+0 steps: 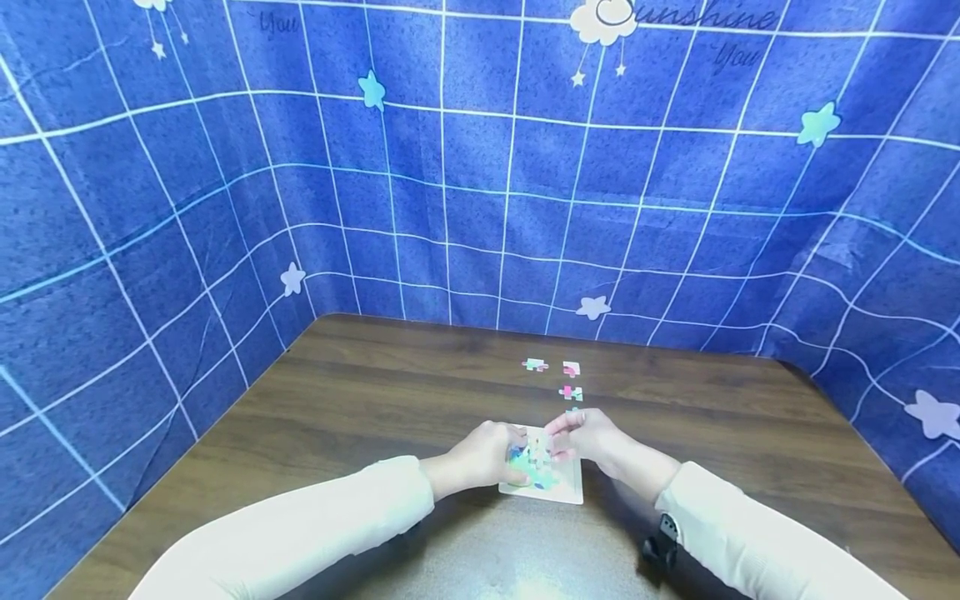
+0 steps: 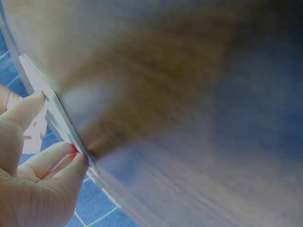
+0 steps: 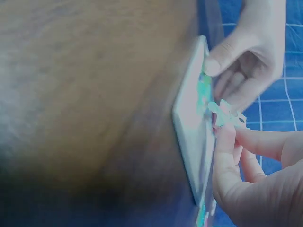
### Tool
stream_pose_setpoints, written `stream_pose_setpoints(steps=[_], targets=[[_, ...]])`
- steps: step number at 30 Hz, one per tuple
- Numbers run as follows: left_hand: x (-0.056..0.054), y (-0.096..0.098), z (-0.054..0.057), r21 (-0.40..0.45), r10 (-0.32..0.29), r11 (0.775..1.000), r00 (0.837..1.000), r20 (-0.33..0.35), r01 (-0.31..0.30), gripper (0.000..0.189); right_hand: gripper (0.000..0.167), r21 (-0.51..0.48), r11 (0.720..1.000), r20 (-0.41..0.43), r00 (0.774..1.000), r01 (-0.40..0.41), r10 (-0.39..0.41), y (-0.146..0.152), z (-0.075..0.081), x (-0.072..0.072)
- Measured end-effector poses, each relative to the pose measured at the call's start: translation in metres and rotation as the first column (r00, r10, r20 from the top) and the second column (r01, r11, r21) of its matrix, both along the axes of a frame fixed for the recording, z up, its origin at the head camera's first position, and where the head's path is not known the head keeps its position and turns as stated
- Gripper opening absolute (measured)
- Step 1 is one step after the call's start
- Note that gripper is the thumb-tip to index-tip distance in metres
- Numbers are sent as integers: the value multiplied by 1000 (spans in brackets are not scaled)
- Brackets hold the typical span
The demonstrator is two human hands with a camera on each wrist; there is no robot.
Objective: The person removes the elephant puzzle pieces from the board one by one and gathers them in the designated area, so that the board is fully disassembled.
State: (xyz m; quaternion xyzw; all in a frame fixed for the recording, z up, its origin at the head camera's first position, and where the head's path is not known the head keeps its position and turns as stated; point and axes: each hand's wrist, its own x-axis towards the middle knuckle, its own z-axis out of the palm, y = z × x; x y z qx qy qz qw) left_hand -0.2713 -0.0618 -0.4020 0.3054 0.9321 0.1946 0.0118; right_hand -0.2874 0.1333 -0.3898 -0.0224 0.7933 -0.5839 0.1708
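Note:
A pale jigsaw puzzle board [image 1: 542, 492] with a green and blue picture lies flat on the table. My left hand [image 1: 483, 454] rests on its left part. In the left wrist view its thumb [image 2: 29, 108] presses one spot on the board, and its fairly straight fingers [image 2: 49, 161] press another with their tips. Over the board's right side, my right hand [image 1: 592, 437] pinches a small jigsaw puzzle piece [image 3: 227, 115] between thumb and fingers. That piece is pale green and pink and stands tilted, close over the picture in the right wrist view.
Beyond the board lie loose puzzle pieces: a green and pink one [image 1: 535, 365], a pink and white one [image 1: 572, 368] and a pink one [image 1: 571, 392]. Another piece shows partly behind my right hand. A blue gridded cloth [image 1: 480, 208] hangs around the wooden table [image 1: 390, 375].

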Motion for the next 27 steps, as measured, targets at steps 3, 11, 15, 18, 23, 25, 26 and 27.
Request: stream_pose_setpoints(steps=[3, 11, 15, 18, 23, 25, 26, 27], targets=[[0, 0, 0, -1, -6, 1000, 1000, -2, 6, 49, 23, -56, 998, -16, 1000, -18, 17, 4, 5, -3], [2, -2, 3, 3, -18, 1000, 1000, 9, 18, 48, 28, -122, 992, -18, 1000, 8, -10, 13, 11, -11], [1, -2, 1, -2, -13, 1000, 1000, 23, 13, 49, 31, -122, 992, -15, 1000, 14, -16, 15, 11, -17], [1, -2, 0, -10, -8, 1000, 1000, 30, 8, 51, 30, -107, 994, -10, 1000, 25, -27, 15, 11, -22], [0, -2, -1, -12, -10, 1000, 999, 33, 10, 53, 30, -101, 994, 6, 999, 51, -51, 13, 14, -31], [0, -2, -1, -11, -12, 1000, 999, 33, 13, 53, 30, -110, 992, 8, 998, 58, -57, 12, 15, -36], [0, -3, -1, -10, -13, 1000, 999, 34, 14, 52, 30, -115, 991, 9, 998, 64, -63, 11, 16, -38], [-1, -3, -2, -16, -12, 1000, 999, 33, 12, 53, 29, -120, 991, 6, 998, 66, -65, 10, 16, -40]])
